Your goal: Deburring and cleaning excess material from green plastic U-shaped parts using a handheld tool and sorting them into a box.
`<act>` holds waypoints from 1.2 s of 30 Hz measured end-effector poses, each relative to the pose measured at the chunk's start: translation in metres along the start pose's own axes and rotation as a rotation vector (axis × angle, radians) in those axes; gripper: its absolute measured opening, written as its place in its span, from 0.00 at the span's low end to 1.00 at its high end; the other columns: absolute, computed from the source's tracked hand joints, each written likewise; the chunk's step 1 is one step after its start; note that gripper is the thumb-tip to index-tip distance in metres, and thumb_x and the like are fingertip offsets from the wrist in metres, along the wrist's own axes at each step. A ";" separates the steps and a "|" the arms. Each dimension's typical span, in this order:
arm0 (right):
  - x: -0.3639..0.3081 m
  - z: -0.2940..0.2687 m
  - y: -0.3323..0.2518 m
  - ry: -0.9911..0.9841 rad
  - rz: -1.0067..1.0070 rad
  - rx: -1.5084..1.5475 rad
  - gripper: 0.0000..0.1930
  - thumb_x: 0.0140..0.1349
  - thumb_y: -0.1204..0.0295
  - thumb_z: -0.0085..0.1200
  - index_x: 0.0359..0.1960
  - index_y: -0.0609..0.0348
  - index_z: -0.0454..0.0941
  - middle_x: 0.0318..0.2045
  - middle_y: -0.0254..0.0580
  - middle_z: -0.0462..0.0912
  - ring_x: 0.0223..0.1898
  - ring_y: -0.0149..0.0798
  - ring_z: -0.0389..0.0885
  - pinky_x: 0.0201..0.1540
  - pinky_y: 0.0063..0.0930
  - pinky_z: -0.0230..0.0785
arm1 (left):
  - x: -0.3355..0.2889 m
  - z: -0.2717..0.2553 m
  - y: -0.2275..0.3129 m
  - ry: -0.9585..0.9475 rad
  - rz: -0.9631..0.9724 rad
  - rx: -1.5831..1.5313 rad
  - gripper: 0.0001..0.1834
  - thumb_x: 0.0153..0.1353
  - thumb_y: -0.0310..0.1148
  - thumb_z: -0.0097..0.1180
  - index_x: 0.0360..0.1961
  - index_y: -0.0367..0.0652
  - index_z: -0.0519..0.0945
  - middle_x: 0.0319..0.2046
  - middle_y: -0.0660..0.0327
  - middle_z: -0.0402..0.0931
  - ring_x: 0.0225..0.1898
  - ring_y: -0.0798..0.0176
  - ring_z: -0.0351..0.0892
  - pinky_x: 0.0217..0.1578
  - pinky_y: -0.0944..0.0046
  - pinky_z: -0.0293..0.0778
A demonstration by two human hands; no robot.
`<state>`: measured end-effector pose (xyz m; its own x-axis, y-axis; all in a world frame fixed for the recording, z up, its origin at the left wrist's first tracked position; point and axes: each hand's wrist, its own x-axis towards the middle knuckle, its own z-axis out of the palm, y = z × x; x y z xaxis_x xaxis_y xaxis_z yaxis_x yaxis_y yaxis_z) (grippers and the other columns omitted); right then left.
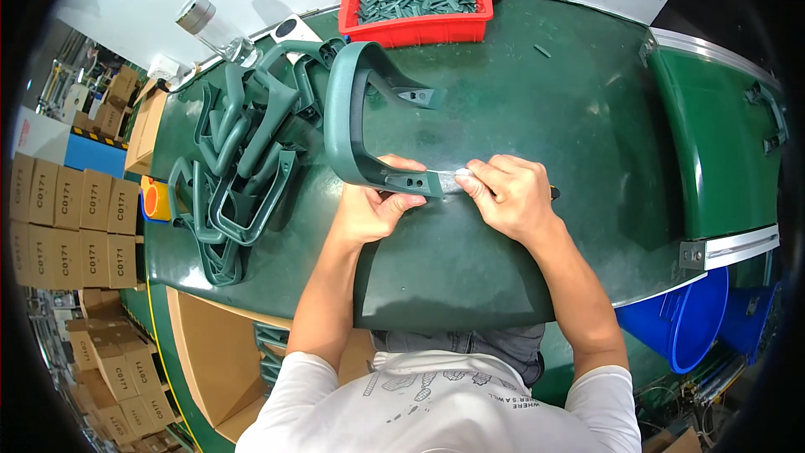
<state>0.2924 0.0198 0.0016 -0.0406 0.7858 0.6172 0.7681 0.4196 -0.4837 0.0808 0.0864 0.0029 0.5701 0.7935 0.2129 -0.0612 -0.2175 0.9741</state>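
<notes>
Green handle [340, 117] is pinched by left fingers [402, 202]; right fingers [501, 174] grip a knife [449, 181].

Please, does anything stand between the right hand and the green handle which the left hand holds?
Only the flat blade held in the right hand bridges the gap, reaching the near end of the green handle. Nothing else visible is in the way.

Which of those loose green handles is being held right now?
The C-shaped green handle just right of the pile, its lower end gripped by the left hand. The other loose handles on the table lie heaped together, untouched.
</notes>
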 end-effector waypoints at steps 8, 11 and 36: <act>0.009 -0.019 -0.002 0.227 0.167 0.209 0.09 0.55 0.68 0.60 0.28 0.62 0.81 0.14 0.37 0.71 0.15 0.34 0.68 0.18 0.28 0.59 | 0.010 -0.007 0.003 0.205 0.072 -0.142 0.60 0.45 0.33 0.71 0.67 0.36 0.38 0.33 0.53 0.79 0.29 0.67 0.78 0.31 0.70 0.74; 0.006 -0.015 0.002 0.168 0.280 0.280 0.12 0.58 0.66 0.58 0.29 0.64 0.80 0.13 0.36 0.69 0.15 0.31 0.65 0.19 0.25 0.57 | 0.012 -0.004 -0.002 0.159 0.191 -0.212 0.64 0.40 0.44 0.73 0.67 0.34 0.39 0.30 0.52 0.80 0.19 0.70 0.74 0.18 0.75 0.67; 0.002 -0.004 0.005 0.158 0.205 0.261 0.11 0.56 0.67 0.59 0.29 0.65 0.81 0.12 0.36 0.69 0.14 0.31 0.65 0.17 0.24 0.56 | -0.001 -0.001 0.002 -0.059 0.136 -0.707 0.54 0.40 0.42 0.73 0.62 0.30 0.54 0.28 0.49 0.78 0.19 0.67 0.70 0.17 0.73 0.67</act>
<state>0.2988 0.0210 0.0031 0.2125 0.7942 0.5693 0.5606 0.3781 -0.7367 0.0791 0.0860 0.0049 0.5618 0.7491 0.3511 -0.6391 0.1235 0.7592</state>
